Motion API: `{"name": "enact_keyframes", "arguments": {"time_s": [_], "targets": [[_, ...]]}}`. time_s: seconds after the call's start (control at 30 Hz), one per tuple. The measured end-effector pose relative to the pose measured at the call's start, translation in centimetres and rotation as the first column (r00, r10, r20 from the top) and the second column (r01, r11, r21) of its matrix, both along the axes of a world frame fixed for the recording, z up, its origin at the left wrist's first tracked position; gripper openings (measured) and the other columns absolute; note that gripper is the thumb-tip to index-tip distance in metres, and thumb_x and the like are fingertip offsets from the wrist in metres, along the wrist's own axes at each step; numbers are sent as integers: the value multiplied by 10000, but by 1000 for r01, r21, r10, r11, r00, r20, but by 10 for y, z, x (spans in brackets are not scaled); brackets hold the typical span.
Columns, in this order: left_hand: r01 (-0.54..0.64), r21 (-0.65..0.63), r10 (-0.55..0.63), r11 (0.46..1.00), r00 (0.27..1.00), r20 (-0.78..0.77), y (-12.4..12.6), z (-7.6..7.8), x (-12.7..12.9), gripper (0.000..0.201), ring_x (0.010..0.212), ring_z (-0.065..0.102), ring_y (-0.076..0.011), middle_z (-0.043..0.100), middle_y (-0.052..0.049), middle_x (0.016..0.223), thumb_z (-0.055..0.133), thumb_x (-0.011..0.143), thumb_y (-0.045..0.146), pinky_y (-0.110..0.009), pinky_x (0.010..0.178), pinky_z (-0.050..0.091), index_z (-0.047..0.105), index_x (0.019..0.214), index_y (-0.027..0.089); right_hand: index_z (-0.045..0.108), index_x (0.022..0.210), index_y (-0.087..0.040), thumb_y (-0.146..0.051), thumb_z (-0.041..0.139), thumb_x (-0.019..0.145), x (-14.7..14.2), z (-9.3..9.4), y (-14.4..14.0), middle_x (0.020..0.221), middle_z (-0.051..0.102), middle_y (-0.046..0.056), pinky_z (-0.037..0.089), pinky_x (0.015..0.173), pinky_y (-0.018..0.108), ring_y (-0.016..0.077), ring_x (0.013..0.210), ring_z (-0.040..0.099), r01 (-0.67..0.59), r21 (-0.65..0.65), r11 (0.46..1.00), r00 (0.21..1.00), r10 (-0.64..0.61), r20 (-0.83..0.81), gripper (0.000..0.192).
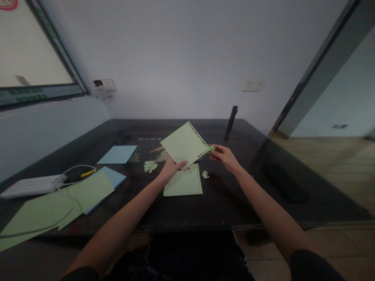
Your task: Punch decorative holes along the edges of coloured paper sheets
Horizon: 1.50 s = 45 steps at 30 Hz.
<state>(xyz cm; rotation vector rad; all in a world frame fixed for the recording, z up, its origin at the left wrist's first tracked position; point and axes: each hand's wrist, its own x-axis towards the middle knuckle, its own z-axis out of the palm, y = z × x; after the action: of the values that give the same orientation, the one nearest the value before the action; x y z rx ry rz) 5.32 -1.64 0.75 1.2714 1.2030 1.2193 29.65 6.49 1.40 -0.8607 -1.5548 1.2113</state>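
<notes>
My left hand [172, 169] grips a pale green sheet of paper [184, 143] by its lower edge, thumb on top. The sheet is tilted above the table, with a row of punched holes down its right edge. In my closed right hand [223, 156] is a small green hole punch [212, 148] with a round eye-like mark, at the sheet's right corner. Beneath lies a second pale green sheet [183, 185], holed along its right side and partly along its bottom edge. Small paper punchings form a larger pile [150, 166] on the left and a smaller one [205, 174] on the right.
On the left of the dark table [225, 207] lie a blue sheet [117, 154], overlapping green sheets [93, 189] and a white power strip [32, 185] with a cable. A black upright object [231, 123] stands at the back right. A dark flat object [284, 182] lies farther right.
</notes>
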Motion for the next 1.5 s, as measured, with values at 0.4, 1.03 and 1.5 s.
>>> {"name": "enact_keyframes", "arguments": {"time_s": [0.4, 1.03, 1.5], "targets": [[-72, 43, 74, 996, 996, -39, -3, -19, 42, 320, 617, 647, -162, 731, -121, 838, 649, 747, 368, -232, 534, 472, 690, 886, 83, 655, 910, -201, -299, 818, 598, -1, -18, -60, 880, 697, 32, 535, 865, 382, 169, 782, 674, -57, -311, 949, 917, -74, -393, 365], [-76, 189, 122, 979, 962, -244, -13, -10, 37, 287, 511, 575, -144, 706, -79, 625, 599, 790, 351, -223, 517, 448, 714, 767, 89, 616, 888, -187, -320, 803, 599, -21, -18, -77, 921, 707, 55, 535, 839, 357, 203, 826, 695, -99, -319, 943, 943, -13, -331, 368], [-84, 184, 128, 979, 961, -245, -12, -14, 38, 273, 553, 614, -159, 712, -69, 658, 629, 753, 371, -232, 532, 470, 700, 766, 108, 617, 885, -199, -337, 795, 594, -22, -20, -77, 892, 702, 43, 527, 670, 286, 184, 790, 678, -34, -310, 950, 960, -55, -276, 368]]}}
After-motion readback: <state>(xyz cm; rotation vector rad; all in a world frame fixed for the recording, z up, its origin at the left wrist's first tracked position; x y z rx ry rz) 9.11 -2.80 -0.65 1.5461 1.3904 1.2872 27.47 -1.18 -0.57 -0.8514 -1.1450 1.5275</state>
